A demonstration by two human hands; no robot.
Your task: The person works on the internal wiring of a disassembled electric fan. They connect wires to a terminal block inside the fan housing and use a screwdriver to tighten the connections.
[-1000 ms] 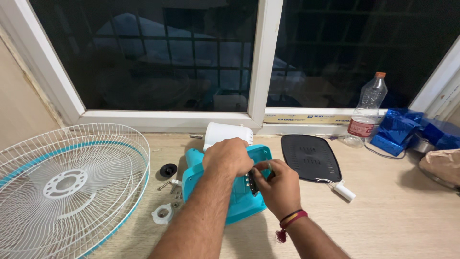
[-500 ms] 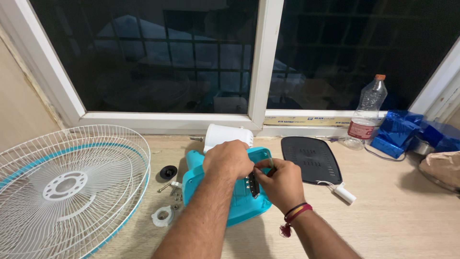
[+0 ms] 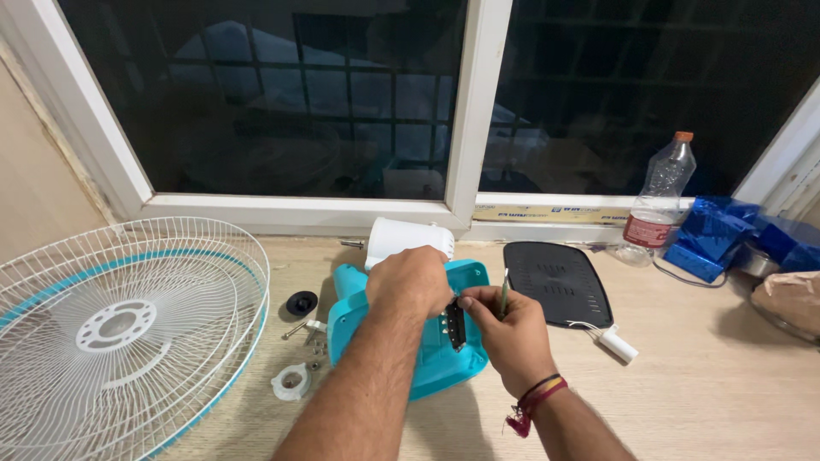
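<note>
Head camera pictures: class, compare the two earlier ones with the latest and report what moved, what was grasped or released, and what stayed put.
Almost nothing changed. The left hand stays pressed on the turquoise plastic fan body, and the right hand keeps its thin green-handled screwdriver beside the small black switch block. Nothing was picked up or released. The white wire fan guard, black oval plastic cover and clear plastic bottle did not move.

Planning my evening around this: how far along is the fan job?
Done: the wire fan guards are off, with a black cap and white ring nut loose. In hand: left hand steadies the teal fan housing; right hand holds a thin tool at its black switch block. Left: everything loose stays unfitted.
</note>
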